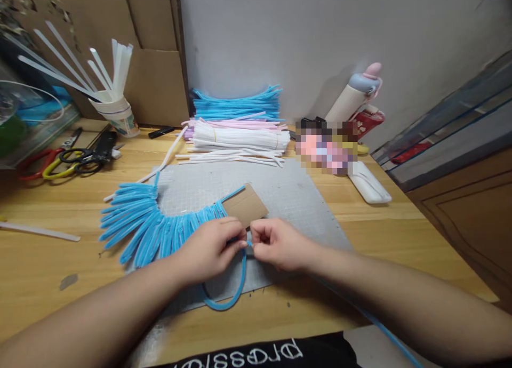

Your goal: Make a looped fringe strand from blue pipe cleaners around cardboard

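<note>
My left hand (pixel 218 245) and my right hand (pixel 278 244) meet over the grey mat, fingertips pinched on a blue pipe cleaner (pixel 224 307). It hangs in a loop below my left hand, and a blue length runs out under my right forearm to the lower right. Left of my hands spreads a curved fringe of looped blue pipe cleaners (pixel 136 224), partly covered by my left hand. A piece of brown cardboard (pixel 245 205) lies just beyond my fingers, with a blue strand along its upper left edge.
Behind the mat (pixel 288 184) lie bundles of blue (pixel 236 106) and white pipe cleaners (pixel 240 137). Scissors (pixel 60 162) and a paper cup (pixel 116 114) of white sticks stand left. A bottle (pixel 348 101) and a white case (pixel 368 184) are at right.
</note>
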Tool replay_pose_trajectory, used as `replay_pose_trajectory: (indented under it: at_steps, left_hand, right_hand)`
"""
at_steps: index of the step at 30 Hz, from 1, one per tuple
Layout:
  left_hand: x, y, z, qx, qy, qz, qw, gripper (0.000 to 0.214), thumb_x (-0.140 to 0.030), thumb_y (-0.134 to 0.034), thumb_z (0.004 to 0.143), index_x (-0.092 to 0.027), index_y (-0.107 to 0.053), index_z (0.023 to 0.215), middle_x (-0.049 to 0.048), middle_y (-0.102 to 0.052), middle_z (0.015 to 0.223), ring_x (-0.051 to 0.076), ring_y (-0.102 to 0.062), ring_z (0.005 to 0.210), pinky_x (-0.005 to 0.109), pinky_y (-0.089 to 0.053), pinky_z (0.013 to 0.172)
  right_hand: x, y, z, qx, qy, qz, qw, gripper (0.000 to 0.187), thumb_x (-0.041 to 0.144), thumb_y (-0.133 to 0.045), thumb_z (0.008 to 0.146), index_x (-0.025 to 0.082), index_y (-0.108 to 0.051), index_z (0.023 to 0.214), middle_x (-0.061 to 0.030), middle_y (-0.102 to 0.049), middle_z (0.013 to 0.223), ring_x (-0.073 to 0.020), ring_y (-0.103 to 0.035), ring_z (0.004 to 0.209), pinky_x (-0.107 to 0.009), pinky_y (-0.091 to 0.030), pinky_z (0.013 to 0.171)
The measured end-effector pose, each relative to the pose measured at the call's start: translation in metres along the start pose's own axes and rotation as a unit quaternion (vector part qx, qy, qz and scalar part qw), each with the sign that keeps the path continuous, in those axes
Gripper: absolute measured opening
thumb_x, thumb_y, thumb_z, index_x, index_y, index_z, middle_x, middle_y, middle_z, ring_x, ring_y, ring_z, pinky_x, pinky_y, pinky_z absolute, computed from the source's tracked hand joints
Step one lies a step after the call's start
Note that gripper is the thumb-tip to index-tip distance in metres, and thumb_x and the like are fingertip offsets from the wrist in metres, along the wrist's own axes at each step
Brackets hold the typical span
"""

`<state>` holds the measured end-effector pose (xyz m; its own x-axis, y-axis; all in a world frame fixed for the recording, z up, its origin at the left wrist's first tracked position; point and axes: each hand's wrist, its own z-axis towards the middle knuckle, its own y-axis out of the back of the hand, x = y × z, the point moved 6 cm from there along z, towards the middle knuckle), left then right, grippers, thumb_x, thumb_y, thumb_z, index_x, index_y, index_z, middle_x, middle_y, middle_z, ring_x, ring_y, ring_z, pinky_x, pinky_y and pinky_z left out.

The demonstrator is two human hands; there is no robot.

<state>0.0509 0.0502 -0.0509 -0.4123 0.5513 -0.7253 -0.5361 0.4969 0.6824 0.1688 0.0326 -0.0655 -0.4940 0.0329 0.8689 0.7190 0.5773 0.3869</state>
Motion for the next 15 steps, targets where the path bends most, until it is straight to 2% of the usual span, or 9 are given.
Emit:
replay_pose_trajectory:
  at_steps: [1,3,4,5,7,9,10,12,15]
  left_hand:
    - [0.001,-0.001,0.0,0.006,0.006,-0.001,1.0,0.011,-0.018,-0.05,0.088,-0.017,-0.056,0.078,0.0023,-0.058,0.076,0.016,-0.054,0.073,0.029,-0.041,0.067]
    - [0.003,-0.001,0.001,0.008,0.018,-0.005,1.0,0.012,-0.018,-0.051,0.087,-0.017,-0.055,0.076,0.0021,-0.058,0.075,0.016,-0.054,0.072,0.029,-0.041,0.067]
    - [0.003,0.0,0.001,0.005,0.023,-0.008,1.0,0.011,-0.018,-0.051,0.087,-0.017,-0.055,0.076,0.002,-0.059,0.075,0.015,-0.054,0.072,0.028,-0.041,0.067]
    - [0.004,0.001,0.001,-0.001,0.026,-0.01,1.0,0.011,-0.019,-0.051,0.087,-0.017,-0.056,0.076,0.0018,-0.059,0.074,0.015,-0.054,0.071,0.028,-0.041,0.066]
    - [0.006,0.003,0.001,-0.016,0.03,-0.013,0.999,0.012,-0.022,-0.052,0.087,-0.017,-0.056,0.077,0.0016,-0.059,0.074,0.015,-0.054,0.07,0.028,-0.041,0.066]
    - [0.006,0.003,0.001,-0.018,0.028,-0.016,0.999,0.012,-0.023,-0.053,0.087,-0.017,-0.057,0.078,0.0017,-0.06,0.075,0.015,-0.054,0.071,0.029,-0.041,0.067]
    - [0.005,0.003,0.0,-0.016,0.026,-0.017,0.999,0.012,-0.024,-0.053,0.088,-0.017,-0.057,0.079,0.0018,-0.061,0.076,0.015,-0.055,0.071,0.029,-0.042,0.067]
    - [0.005,0.002,0.0,-0.011,0.023,-0.015,1.0,0.011,-0.023,-0.052,0.088,-0.018,-0.058,0.08,0.0021,-0.061,0.077,0.015,-0.055,0.073,0.029,-0.042,0.068]
    - [0.004,0.002,-0.001,-0.013,0.021,-0.009,1.0,0.01,-0.023,-0.053,0.087,-0.018,-0.058,0.081,0.0025,-0.062,0.079,0.016,-0.056,0.074,0.03,-0.043,0.068]
  right_hand:
    - [0.008,0.002,-0.003,-0.032,0.073,-0.117,0.99,0.011,0.015,-0.05,0.075,0.019,-0.043,0.067,0.0017,-0.053,0.057,-0.0087,-0.046,0.048,-0.021,-0.029,0.045]
    - [0.02,0.0,-0.012,-0.071,0.188,-0.283,0.938,0.013,0.016,-0.047,0.081,0.018,-0.047,0.068,-0.003,-0.057,0.065,-0.0115,-0.049,0.057,-0.024,-0.029,0.05]
    - [0.022,-0.002,-0.015,-0.08,0.214,-0.315,0.921,0.016,0.018,-0.045,0.084,0.018,-0.048,0.069,-0.0044,-0.059,0.067,-0.0125,-0.05,0.059,-0.025,-0.029,0.051]
    - [0.022,0.0,-0.015,-0.088,0.213,-0.31,0.922,0.017,0.02,-0.044,0.086,0.018,-0.048,0.069,-0.0046,-0.059,0.067,-0.0128,-0.05,0.059,-0.025,-0.03,0.051]
    - [0.013,0.005,-0.01,-0.083,0.137,-0.191,0.968,0.017,0.026,-0.046,0.087,0.019,-0.047,0.072,-0.0019,-0.056,0.063,-0.0115,-0.051,0.055,-0.024,-0.032,0.048]
    - [-0.004,0.003,-0.003,-0.018,-0.006,0.032,0.999,0.017,0.032,-0.042,0.088,0.019,-0.047,0.078,0.0019,-0.053,0.059,-0.0095,-0.05,0.045,-0.021,-0.032,0.041]
    - [-0.012,-0.004,-0.002,0.031,-0.08,0.149,0.985,0.02,0.034,-0.037,0.09,0.019,-0.047,0.082,0.0033,-0.052,0.057,-0.0084,-0.048,0.04,-0.02,-0.031,0.037]
    - [-0.02,-0.017,-0.003,0.121,-0.187,0.33,0.917,0.026,0.033,-0.031,0.091,0.017,-0.05,0.084,0.0044,-0.051,0.054,-0.0069,-0.045,0.034,-0.018,-0.028,0.032]
    - [-0.023,-0.023,-0.005,0.163,-0.236,0.463,0.838,0.019,0.03,-0.04,0.088,0.016,-0.051,0.081,0.0065,-0.05,0.052,-0.0035,-0.04,0.03,-0.016,-0.023,0.03]
